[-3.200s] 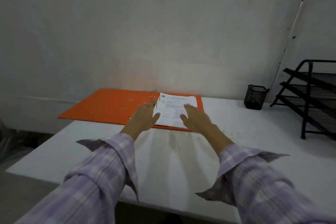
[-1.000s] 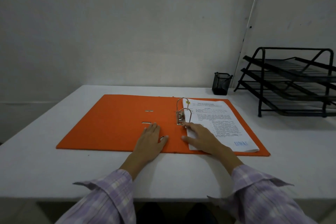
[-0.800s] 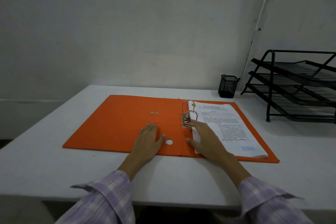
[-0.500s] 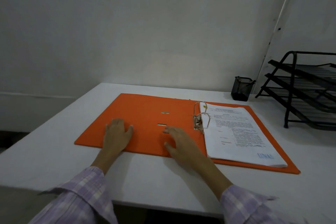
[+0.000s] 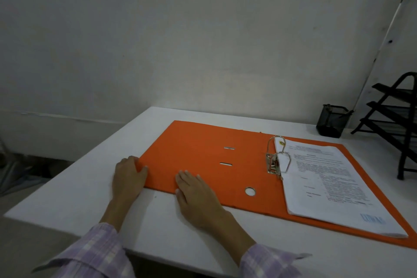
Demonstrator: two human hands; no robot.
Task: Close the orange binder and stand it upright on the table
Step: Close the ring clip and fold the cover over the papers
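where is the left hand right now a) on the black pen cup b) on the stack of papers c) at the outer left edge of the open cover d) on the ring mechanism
c: the left hand sits at the left edge of the open orange binder, its thumb over the cover, far from the papers and ring mechanism.

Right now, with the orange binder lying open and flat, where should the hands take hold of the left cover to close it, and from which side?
Grip the orange cardboard binder at its free left edge, coming from the left. The left hand already rests at that near corner, while the right hand lies flat on the cover. That edge is farthest from the metal rings, so the cover probably swings over most easily.
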